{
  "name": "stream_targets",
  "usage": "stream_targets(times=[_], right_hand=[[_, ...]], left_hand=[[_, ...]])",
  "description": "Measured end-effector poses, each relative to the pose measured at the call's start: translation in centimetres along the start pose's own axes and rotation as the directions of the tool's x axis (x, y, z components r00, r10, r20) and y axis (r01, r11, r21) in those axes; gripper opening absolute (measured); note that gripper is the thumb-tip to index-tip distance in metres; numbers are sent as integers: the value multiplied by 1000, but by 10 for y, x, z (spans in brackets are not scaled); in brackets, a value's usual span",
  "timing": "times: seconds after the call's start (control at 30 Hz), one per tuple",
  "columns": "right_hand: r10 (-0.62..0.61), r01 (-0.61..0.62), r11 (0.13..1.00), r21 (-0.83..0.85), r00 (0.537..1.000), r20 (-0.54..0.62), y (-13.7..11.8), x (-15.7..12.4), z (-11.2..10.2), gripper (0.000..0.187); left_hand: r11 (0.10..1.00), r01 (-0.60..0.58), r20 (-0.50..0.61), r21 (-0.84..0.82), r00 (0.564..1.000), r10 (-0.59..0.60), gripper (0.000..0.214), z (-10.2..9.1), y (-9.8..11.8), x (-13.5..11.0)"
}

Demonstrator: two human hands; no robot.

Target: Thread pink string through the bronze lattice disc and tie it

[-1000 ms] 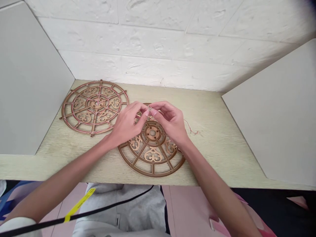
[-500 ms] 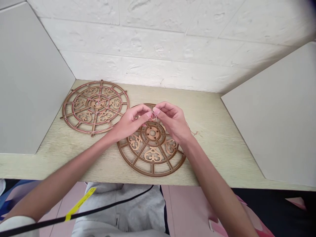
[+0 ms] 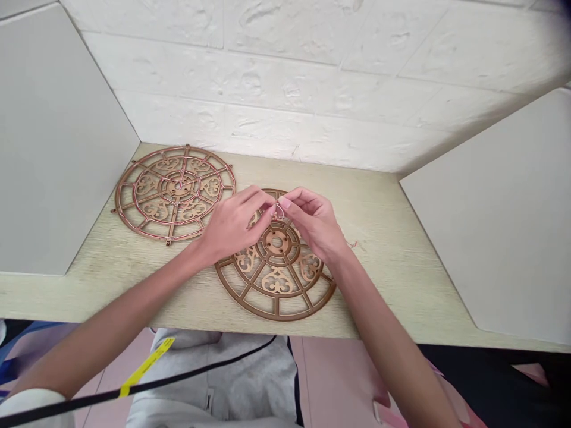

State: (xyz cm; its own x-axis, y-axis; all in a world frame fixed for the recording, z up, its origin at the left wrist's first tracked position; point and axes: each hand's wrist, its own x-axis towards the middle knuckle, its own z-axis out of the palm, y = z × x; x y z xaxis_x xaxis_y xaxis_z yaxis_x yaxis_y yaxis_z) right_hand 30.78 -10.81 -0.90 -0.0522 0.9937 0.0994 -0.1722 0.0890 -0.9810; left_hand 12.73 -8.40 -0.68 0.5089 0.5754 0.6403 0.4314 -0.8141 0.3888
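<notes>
Thin wire (image 3: pixel 282 211), small loop, sits raised over openwork wheel (image 3: pixel 277 252), at 12 o'clock from its centre. Left hand (image 3: pixel 236 221) pinches it, thumb to fingers, from 9 o'clock; right hand (image 3: pixel 313 223) pinches it from 3 o'clock, thumb against forefinger. Red strand (image 3: pixel 353 244) lies on tabletop (image 3: pixel 383 267) at wheel's 3 o'clock; can't tell if same wire. Second wheel (image 3: pixel 171 186) lies flat at 10 o'clock, reddish wire (image 3: pixel 134 192) along its rings.
</notes>
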Motion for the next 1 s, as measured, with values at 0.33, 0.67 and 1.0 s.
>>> stream_targets(times=[0.33,0.67,1.0], right_hand=[[48,-48,999,-3,999,-19,2,1,2,33],[95,-94,995,39,995,-16,0,-1,4,35],[90,-90,995,-29,996,-7,-3,-2,4,36]], left_hand=[[964,-119,-52,237,989,135,19,1,-3,-2],[998,19,-16,58,1000,-18,19,1,-2,0],[967,-150,28,205,989,147,26,4,-11,-2]])
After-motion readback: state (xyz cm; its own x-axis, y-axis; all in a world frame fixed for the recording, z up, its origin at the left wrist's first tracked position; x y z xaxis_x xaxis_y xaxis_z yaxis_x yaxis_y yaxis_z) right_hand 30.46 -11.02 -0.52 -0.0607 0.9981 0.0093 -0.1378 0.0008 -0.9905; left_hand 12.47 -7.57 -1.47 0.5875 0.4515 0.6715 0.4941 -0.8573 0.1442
